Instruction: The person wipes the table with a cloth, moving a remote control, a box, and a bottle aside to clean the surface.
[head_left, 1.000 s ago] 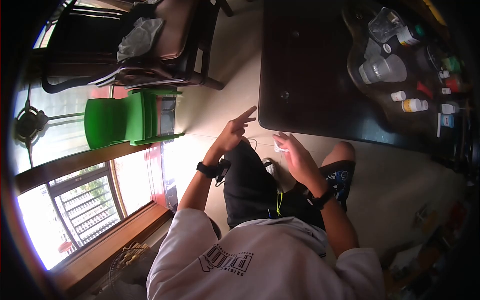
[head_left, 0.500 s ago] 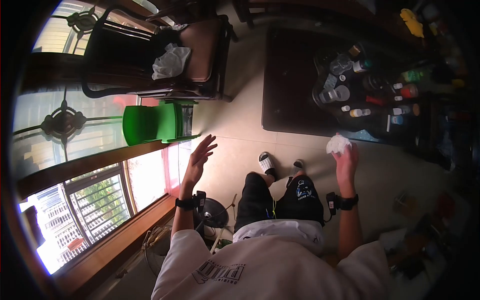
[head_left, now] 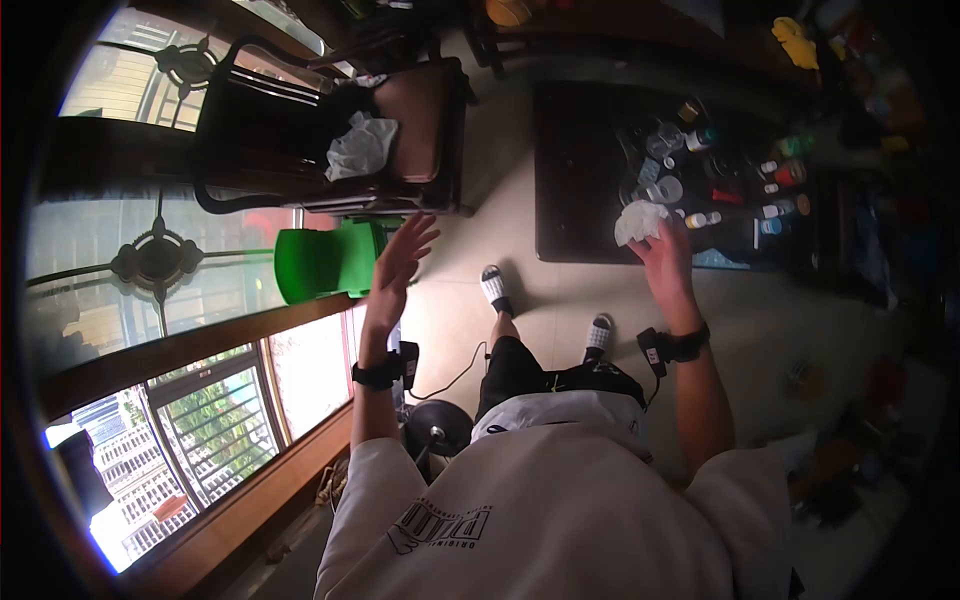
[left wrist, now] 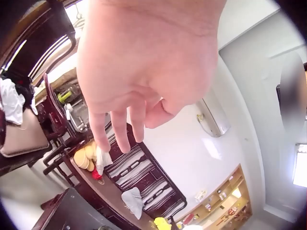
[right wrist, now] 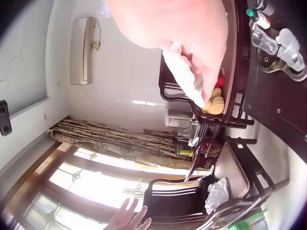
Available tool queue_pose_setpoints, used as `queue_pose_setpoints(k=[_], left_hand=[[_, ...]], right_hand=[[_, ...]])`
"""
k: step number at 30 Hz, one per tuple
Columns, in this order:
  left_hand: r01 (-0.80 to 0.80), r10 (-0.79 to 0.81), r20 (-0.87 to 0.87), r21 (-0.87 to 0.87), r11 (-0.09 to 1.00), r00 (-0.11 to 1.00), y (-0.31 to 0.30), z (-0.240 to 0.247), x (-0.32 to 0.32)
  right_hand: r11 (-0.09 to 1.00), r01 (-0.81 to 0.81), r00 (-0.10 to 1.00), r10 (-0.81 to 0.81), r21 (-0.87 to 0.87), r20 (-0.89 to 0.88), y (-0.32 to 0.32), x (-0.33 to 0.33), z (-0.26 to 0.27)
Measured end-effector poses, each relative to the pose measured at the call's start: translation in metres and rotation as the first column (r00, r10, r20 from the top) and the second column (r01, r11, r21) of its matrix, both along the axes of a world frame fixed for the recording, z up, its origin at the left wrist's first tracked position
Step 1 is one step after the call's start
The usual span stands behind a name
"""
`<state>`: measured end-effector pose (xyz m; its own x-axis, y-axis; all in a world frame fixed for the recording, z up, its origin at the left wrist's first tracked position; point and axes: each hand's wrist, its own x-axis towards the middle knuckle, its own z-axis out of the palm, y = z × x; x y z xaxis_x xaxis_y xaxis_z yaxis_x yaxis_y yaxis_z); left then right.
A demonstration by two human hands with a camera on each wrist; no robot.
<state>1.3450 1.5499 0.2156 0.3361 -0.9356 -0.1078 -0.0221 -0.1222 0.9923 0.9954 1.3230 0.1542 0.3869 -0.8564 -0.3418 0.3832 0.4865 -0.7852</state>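
My right hand (head_left: pixel 672 272) is raised in front of the dark table's near edge and pinches a crumpled white tissue (head_left: pixel 640 222) between thumb and fingers. The right wrist view shows that tissue (right wrist: pixel 182 74) sticking out below the palm, partly covered by the fingers. On the other side, my left hand (head_left: pixel 392 280) is held up with nothing in it, its fingers loosely extended. It overlaps a green plastic chair (head_left: pixel 325 262) in the head view. Seen from the left wrist, the left hand's fingers (left wrist: pixel 120 129) hang apart and relaxed.
The dark table (head_left: pixel 575 170) carries several small bottles and cups, with a white bottle (head_left: pixel 703 219) near its front. A wooden armchair (head_left: pixel 415 125) with a white plastic bag (head_left: pixel 362 146) stands at the left. A black round-based object (head_left: pixel 437 428) is beside the body.
The body has straightened and stepped back from the table. Both hands have moved apart and up. The tissue, mostly hidden earlier, now shows fully in the right hand.
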Motion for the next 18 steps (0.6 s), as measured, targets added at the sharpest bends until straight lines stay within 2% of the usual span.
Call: queue_pose_setpoints(k=[1,4,7,11,13,15,17,18], left_hand=[[0.018,-0.018,-0.001,-0.026,1.0,1.0,-0.011,0.001,0.01],[0.067,-0.068,-0.008,-0.075,0.995,0.998,-0.049,0.008,0.051],[0.119,-0.124,-0.053,-0.096,0.988,0.991,-0.074,0.022,0.084],[0.262,-0.268,-0.058,-0.085,0.961,0.962,-0.107,0.019,0.123],[0.294,-0.298,-0.067,-0.063,0.954,0.952,-0.124,0.022,0.135],[0.375,-0.376,0.003,-0.092,0.923,0.927,-0.143,0.02,0.144],[0.379,-0.382,-0.04,-0.075,0.923,0.923,-0.166,0.021,0.15],[0.4,-0.406,-0.065,-0.093,0.912,0.911,-0.18,0.021,0.153]], right_hand=[[0.999,0.045,0.997,-0.043,0.018,-0.064,0.0,0.015,-0.002],[0.999,0.035,0.999,-0.035,-0.011,-0.031,-0.006,0.058,0.004],[0.998,0.019,0.999,-0.021,0.056,0.033,-0.006,0.098,0.013],[1.0,0.028,0.999,-0.028,0.006,0.044,-0.009,0.14,0.035],[0.999,0.042,0.999,-0.042,0.001,-0.004,-0.013,0.152,0.034],[0.995,0.097,0.995,-0.097,-0.02,-0.018,-0.021,0.159,0.027],[0.982,0.19,0.969,-0.191,-0.022,-0.156,-0.033,0.161,0.024],[0.978,0.206,0.965,-0.207,-0.021,-0.16,-0.041,0.159,0.019]])
